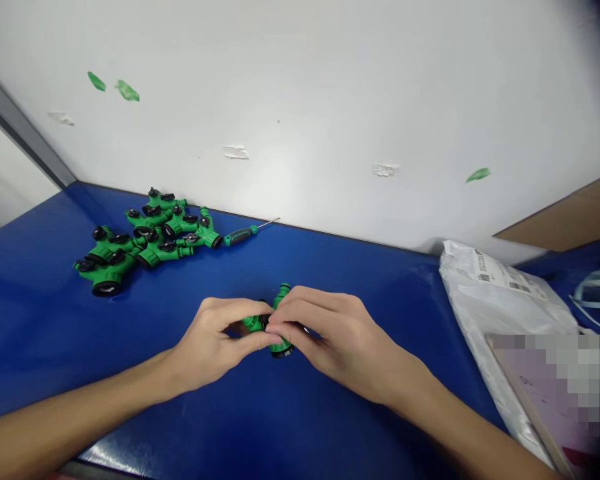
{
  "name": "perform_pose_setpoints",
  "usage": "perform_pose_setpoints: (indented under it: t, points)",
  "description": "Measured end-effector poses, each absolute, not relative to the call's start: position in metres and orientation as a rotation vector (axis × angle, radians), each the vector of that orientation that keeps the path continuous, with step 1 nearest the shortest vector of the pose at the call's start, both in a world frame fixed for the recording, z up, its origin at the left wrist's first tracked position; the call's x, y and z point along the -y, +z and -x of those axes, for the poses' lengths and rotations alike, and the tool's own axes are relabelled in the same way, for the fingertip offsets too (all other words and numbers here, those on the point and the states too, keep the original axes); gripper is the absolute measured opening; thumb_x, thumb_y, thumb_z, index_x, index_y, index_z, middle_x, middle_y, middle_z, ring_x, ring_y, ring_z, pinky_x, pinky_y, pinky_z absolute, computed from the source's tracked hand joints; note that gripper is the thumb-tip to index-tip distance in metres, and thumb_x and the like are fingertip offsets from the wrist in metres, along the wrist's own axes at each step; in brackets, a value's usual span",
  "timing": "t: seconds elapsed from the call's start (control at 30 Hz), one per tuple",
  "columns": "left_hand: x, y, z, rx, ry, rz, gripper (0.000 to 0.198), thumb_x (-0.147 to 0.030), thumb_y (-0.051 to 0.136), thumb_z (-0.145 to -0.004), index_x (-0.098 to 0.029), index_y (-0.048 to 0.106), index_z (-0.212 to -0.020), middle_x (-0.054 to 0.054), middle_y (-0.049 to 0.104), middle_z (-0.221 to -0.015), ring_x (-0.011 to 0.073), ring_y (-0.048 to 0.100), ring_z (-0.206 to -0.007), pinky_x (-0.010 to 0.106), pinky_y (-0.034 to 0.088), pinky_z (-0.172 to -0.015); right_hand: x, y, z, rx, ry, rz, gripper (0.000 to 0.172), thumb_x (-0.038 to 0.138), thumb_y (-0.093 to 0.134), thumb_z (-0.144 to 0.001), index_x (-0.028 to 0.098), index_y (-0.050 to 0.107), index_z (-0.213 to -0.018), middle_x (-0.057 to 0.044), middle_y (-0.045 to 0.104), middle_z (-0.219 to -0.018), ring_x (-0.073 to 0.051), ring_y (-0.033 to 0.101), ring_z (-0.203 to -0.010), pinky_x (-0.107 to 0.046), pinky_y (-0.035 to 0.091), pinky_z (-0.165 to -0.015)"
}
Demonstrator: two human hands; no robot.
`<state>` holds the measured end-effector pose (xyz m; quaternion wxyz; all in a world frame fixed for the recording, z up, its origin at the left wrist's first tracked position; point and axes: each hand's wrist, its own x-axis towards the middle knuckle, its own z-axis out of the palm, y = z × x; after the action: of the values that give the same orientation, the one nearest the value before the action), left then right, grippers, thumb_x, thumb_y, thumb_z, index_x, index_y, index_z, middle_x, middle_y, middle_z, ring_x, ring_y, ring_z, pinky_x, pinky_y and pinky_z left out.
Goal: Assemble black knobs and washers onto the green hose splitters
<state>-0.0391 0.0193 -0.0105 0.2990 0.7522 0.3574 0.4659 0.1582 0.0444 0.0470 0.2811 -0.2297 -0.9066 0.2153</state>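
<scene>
A green Y-shaped connector [282, 348] with a black ring at its lower end is held between both hands over the blue table. My left hand [215, 343] pinches its left arm between thumb and fingers. From the other side, the fingertips of my right hand [330, 330] close on the middle of the connector, at a small black part that they mostly cover. One green outlet points up behind the right fingers. The fingertips of both hands meet, hiding much of the connector.
Several green connectors [153, 255] with black valves lie grouped at the back left of the blue table [355, 280]. Beside them is a green-and-black screwdriver [242, 235]. A white plastic package [473, 293] and a pinkish flat item [535, 383] occupy the right side. A white wall [320, 87] rises behind.
</scene>
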Motion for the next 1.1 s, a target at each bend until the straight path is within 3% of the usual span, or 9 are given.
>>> perform_pose_setpoints:
  t: [0.3,0.47,0.63,0.73,0.83,0.97,1.1]
  points:
    - [-0.018,-0.01,0.039,-0.974,1.293,-1.958,0.017,-0.025,0.077,-0.081,-0.011,0.072,-0.089,0.0,0.067,-0.065,0.0083,0.05,-0.051,0.019,0.041,-0.047,-0.049,0.053,-0.165,2.408,0.707,0.577,0.014,0.007,0.061,-0.092,0.013,0.073,-0.096,-0.008,0.071,-0.093,-0.012,0.066,-0.07,-0.023,0.052,-0.062]
    - [-0.018,-0.01,0.039,-0.944,1.263,-1.974,0.013,-0.025,0.075,-0.083,-0.012,0.073,-0.088,0.003,0.072,-0.07,0.0094,0.056,-0.054,0.019,0.045,-0.05,-0.048,0.055,-0.161,2.416,0.736,0.645,0.012,0.007,0.061,-0.092,0.013,0.07,-0.087,-0.005,0.07,-0.082,-0.011,0.063,-0.067,-0.023,0.051,-0.062]
    - [-0.019,-0.011,0.038,-0.956,1.295,-2.003,0.011,-0.025,0.073,-0.085,-0.014,0.073,-0.087,0.002,0.072,-0.07,0.01,0.058,-0.055,0.019,0.046,-0.051,-0.046,0.051,-0.16,2.476,0.603,0.728,0.013,0.018,0.06,-0.095,0.013,0.068,-0.086,-0.005,0.067,-0.078,-0.012,0.059,-0.064,-0.024,0.048,-0.059]
    - [-0.02,-0.01,0.038,-0.956,1.284,-1.988,0.009,-0.023,0.072,-0.086,-0.015,0.073,-0.09,0.002,0.074,-0.072,0.0108,0.06,-0.057,0.02,0.047,-0.053,-0.046,0.055,-0.162,2.48,0.626,0.729,0.014,0.026,0.065,-0.093,0.013,0.068,-0.093,-0.005,0.067,-0.079,-0.013,0.059,-0.064,-0.024,0.048,-0.059]
    - [-0.02,-0.008,0.038,-0.954,1.252,-1.953,0.01,-0.022,0.073,-0.085,-0.014,0.073,-0.09,0.003,0.074,-0.074,0.0111,0.061,-0.057,0.02,0.048,-0.054,-0.047,0.061,-0.164,2.493,0.708,0.668,0.01,0.02,0.064,-0.093,0.015,0.068,-0.101,-0.006,0.068,-0.087,-0.013,0.063,-0.072,-0.024,0.05,-0.064]
    - [-0.019,-0.008,0.037,-0.946,1.246,-1.951,0.013,-0.024,0.075,-0.083,-0.013,0.073,-0.089,0.002,0.072,-0.072,0.0097,0.058,-0.055,0.019,0.047,-0.053,-0.046,0.059,-0.162,2.508,0.652,0.659,0.016,0.009,0.054,-0.094,0.015,0.068,-0.089,-0.007,0.067,-0.088,-0.013,0.062,-0.07,-0.024,0.049,-0.063]
    - [-0.018,-0.01,0.037,-0.929,1.26,-1.996,0.009,-0.021,0.072,-0.085,-0.013,0.072,-0.088,0.001,0.07,-0.07,0.0091,0.055,-0.055,0.018,0.046,-0.053,-0.046,0.052,-0.16,2.511,0.565,0.72,0.018,0.014,0.055,-0.094,0.014,0.064,-0.079,-0.005,0.064,-0.075,-0.013,0.057,-0.064,-0.026,0.046,-0.059]
